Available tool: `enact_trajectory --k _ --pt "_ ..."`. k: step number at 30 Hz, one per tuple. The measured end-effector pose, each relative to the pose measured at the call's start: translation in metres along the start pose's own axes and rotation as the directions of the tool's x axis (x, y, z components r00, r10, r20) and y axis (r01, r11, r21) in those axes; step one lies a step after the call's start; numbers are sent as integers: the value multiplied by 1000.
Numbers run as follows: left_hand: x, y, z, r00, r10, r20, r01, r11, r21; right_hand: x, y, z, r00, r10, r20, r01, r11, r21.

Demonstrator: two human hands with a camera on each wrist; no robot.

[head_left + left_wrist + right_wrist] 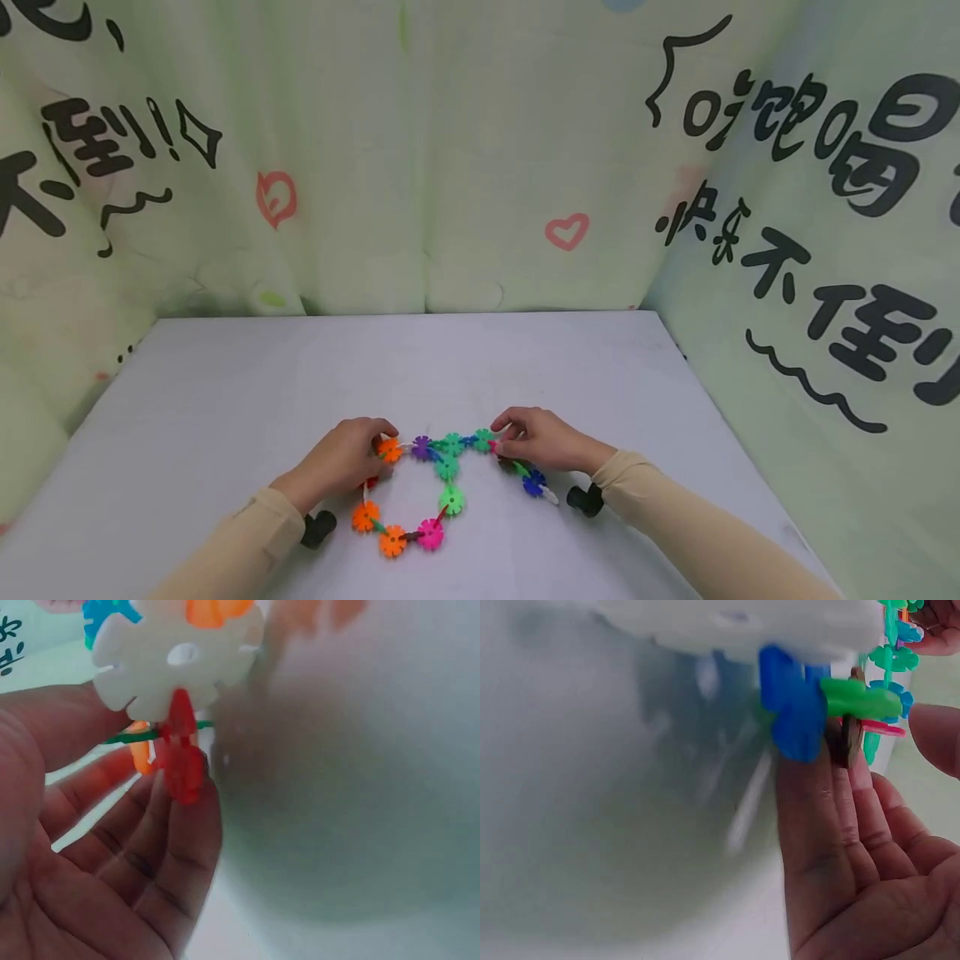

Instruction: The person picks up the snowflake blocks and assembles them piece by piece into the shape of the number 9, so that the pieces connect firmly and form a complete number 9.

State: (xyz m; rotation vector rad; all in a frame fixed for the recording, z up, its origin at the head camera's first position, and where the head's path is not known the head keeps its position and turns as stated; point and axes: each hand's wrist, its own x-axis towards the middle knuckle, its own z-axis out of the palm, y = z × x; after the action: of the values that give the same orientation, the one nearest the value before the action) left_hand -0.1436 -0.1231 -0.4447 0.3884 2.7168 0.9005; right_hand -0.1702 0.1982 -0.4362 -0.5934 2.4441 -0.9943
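Flat, notched plastic snowflake discs are linked edge to edge into a chain [452, 500] that forms a loop with a short tail at right. At the loop's upper left, my left hand [348, 458] holds the chain by an orange disc [390, 451]. In the left wrist view its thumb lies at a white disc [150, 656], with fingertips against a red disc [182, 769]. My right hand [551, 439] holds the tail around a pink disc [883, 728]. Its fingers touch a brown disc [846, 746] and a blue disc [799, 705], beside a green disc [861, 698].
The chain lies over a white tabletop [300, 367]. Printed curtains [465, 167] hang behind it and along both sides. A black wrist device [318, 529] shows below the left wrist, and another black device [585, 500] below the right.
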Motion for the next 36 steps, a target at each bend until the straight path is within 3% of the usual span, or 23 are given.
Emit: enact_trajectory --k 4,11,18,25,30,32,36 --pt "3 1 -2 1000 -1 11 1 999 -51 -1 1 -2 1000 15 15 -14 999 -35" --pt "-15 -1 -13 995 -101 13 100 991 91 -1 -3 -3 1000 18 14 -17 997 -79" --pt "-19 0 -9 982 -167 93 171 985 -37 -1 -1 -4 999 21 29 -20 999 -34" --pt "-10 1 -2 990 -138 -6 138 989 -58 -3 1 -2 998 58 35 -60 996 69" --pt "-10 1 -5 987 -141 -73 136 989 -63 -5 4 -2 997 73 20 -75 994 79" --pt "-13 1 -9 987 -149 -52 147 988 -42 -6 5 -3 997 75 -4 -74 996 50" --pt "-23 2 -13 987 -150 52 149 989 19 -4 6 -5 996 64 -56 -65 998 -6"
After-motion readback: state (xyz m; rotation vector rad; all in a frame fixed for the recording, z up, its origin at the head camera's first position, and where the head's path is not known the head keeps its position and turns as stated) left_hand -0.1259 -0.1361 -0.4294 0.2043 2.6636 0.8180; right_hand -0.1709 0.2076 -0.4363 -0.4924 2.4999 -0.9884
